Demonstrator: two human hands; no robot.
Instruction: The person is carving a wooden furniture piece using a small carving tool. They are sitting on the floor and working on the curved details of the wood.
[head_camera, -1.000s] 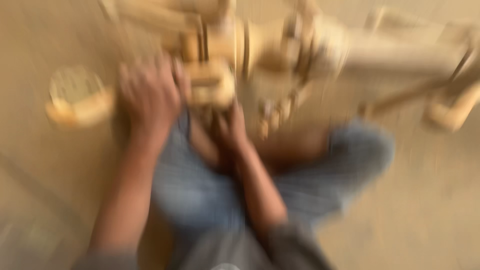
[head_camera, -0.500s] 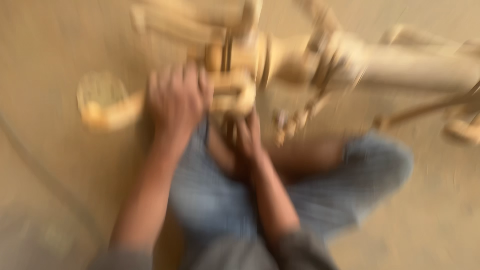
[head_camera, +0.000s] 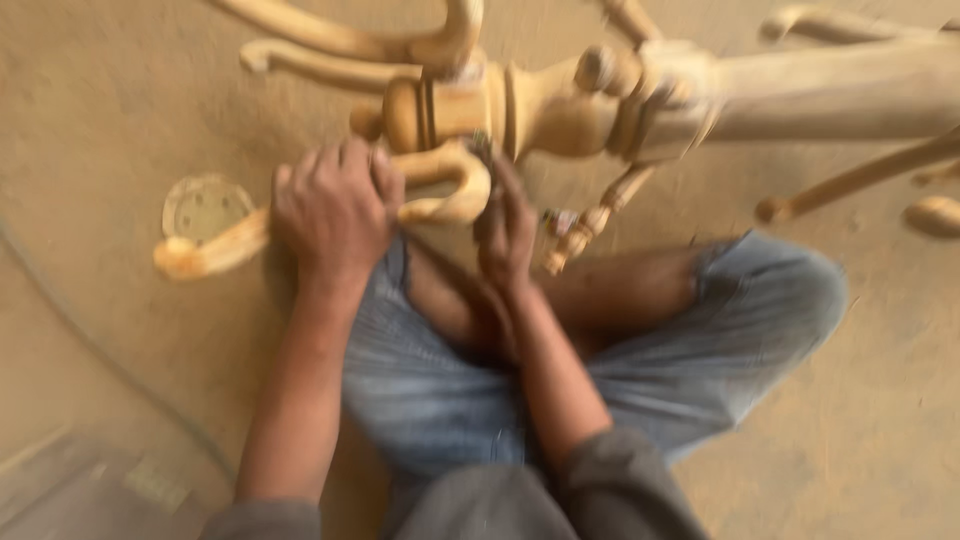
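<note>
1. Pale, unfinished wood fills the top of the head view: a turned wooden column (head_camera: 640, 95) lies across the frame from centre to the right edge, with curved arms branching off its ringed hub.
2. The left hand (head_camera: 335, 215) is closed, knuckles up, around a curled wooden arm (head_camera: 440, 185) that runs from the hub leftward, ending in a scrolled tip on the floor.
3. The right hand (head_camera: 505, 225) lies just under the hub with its fingers pressed toward the joint; blur hides whether it pinches anything, so I cannot tell its grip.
4. Both forearms cross the person's folded legs in blue jeans (head_camera: 700, 340), which take up the centre and press close against the woodwork.
5. A flat round disc (head_camera: 205, 205), dull tan, lies on the dusty floor (head_camera: 100, 100) just beside the scrolled tip, left of the left hand.
6. Open floor lies to the left and lower right; a thin dark cord (head_camera: 90, 345) curves over the left part.
7. More curved wooden pieces (head_camera: 850, 180) lie at the right edge.
</note>
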